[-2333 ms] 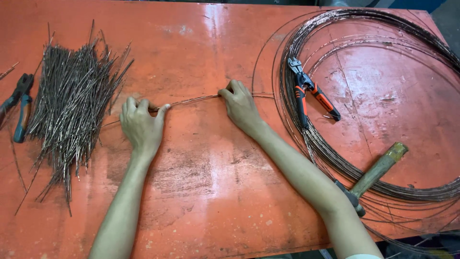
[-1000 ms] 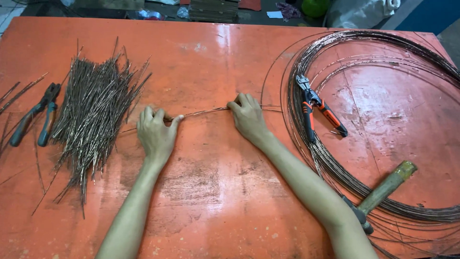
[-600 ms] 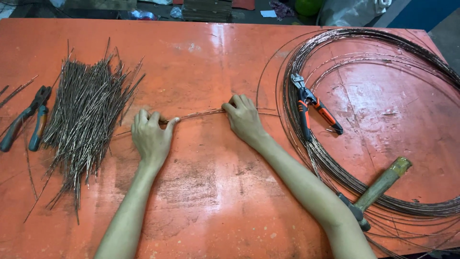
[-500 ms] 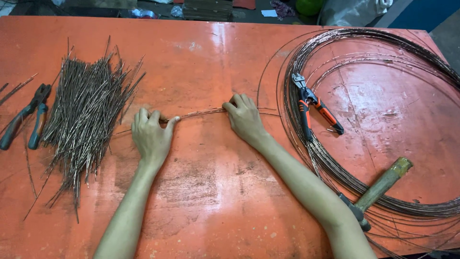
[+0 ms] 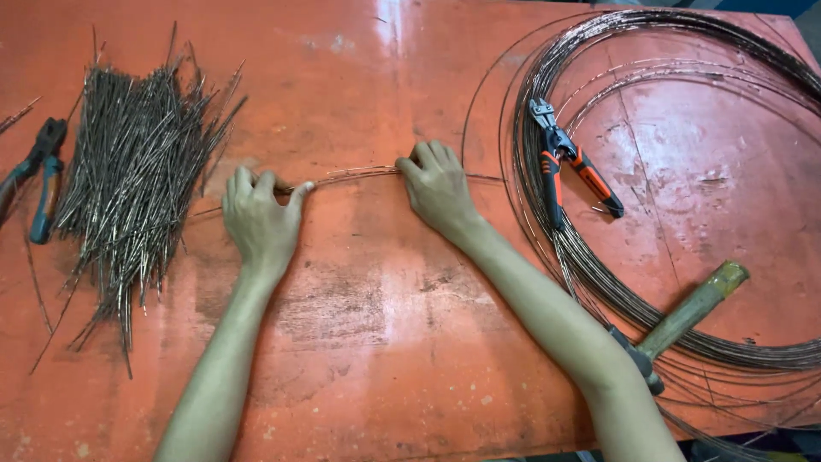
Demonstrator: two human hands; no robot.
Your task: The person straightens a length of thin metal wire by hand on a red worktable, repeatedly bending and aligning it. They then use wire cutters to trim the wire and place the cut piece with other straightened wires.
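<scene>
Head view | wire strand (image 5: 346,177) stretched between both grips | left hand (image 5: 259,221), right hand (image 5: 438,184) each pinched closed on it

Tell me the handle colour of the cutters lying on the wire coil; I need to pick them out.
Orange and black handles on the cutters, seen in the head view.

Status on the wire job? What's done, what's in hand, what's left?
Done: a sizeable pile of cut wire pieces lies at the left of the orange table. In hand: the left hand and right hand press a few wire strands flat between them. Left: most of the wire coil is uncut; the orange-handled cutters lie on it, unheld.
</scene>
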